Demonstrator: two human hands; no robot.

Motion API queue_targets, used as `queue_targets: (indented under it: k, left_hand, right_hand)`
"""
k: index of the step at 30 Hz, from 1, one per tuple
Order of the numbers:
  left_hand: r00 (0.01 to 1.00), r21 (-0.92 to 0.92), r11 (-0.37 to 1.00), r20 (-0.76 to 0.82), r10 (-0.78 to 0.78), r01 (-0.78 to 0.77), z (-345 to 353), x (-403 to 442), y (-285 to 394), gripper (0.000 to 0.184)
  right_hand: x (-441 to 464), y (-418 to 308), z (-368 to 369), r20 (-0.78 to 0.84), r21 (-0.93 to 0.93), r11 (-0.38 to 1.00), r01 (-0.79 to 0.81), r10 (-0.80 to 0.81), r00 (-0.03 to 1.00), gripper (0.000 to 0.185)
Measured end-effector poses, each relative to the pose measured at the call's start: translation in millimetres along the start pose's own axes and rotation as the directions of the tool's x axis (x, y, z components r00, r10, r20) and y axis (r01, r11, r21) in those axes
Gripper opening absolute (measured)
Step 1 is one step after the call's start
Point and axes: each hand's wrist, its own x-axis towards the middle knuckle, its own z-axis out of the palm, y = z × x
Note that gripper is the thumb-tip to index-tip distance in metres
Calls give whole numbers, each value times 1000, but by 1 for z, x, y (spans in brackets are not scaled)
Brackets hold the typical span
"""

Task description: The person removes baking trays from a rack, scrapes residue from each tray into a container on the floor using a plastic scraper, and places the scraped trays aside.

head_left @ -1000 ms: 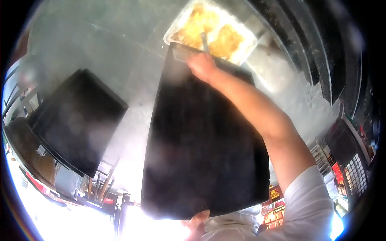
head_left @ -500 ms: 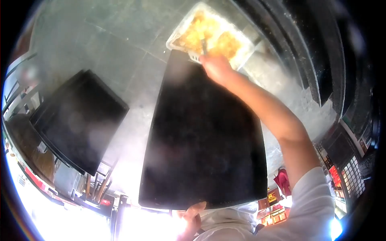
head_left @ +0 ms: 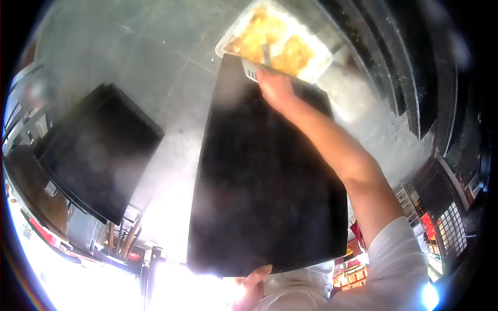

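Observation:
A large black flat tray (head_left: pixel 270 181) spans the middle of the head view. My left hand (head_left: pixel 254 285) grips its near edge, thumb on top and the other fingers hidden below. At the far end, my right hand (head_left: pixel 275 85) is closed by the rim of a white plastic tub (head_left: pixel 220 45) holding bright yellow-orange contents (head_left: pixel 295 54). From that hand a thin grey handle (head_left: pixel 266 54) reaches into the tub; the glare hides the tool's working end, so its kind is unclear. My right forearm crosses above the tray's right side.
A stack of black trays (head_left: pixel 101 150) stands to the left, by wooden stool legs (head_left: pixel 129 238). Dark curved slabs (head_left: pixel 410 67) line the upper right. Grey tiled floor (head_left: pixel 150 62) lies behind. Shelves with red items (head_left: pixel 428 225) appear at lower right. Strong glare fills the lower left.
My right hand has drawn slightly toward me, and the grey handle has shifted a little within the tub. The black tray's near edge has moved slightly right and down with my left hand.

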Motion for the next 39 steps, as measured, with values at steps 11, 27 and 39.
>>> queue_targets:
  k: [11,27,39]
  left_hand:
    - [999,-1,1000,-12,-31,31,7,5,-2,42]
    - [990,53,992,-82,-113,118,2,-13,7,28]
    - [998,205,979,-59,24,-12,-43,-5,-24,33]
  right_hand:
    - [23,-9,25,166,-84,960,267,-251,954,13]
    - [-7,10,-48,100,138,981,134,-149,984,19]
    - [-39,40,21,124,-87,974,209,-197,972,12]
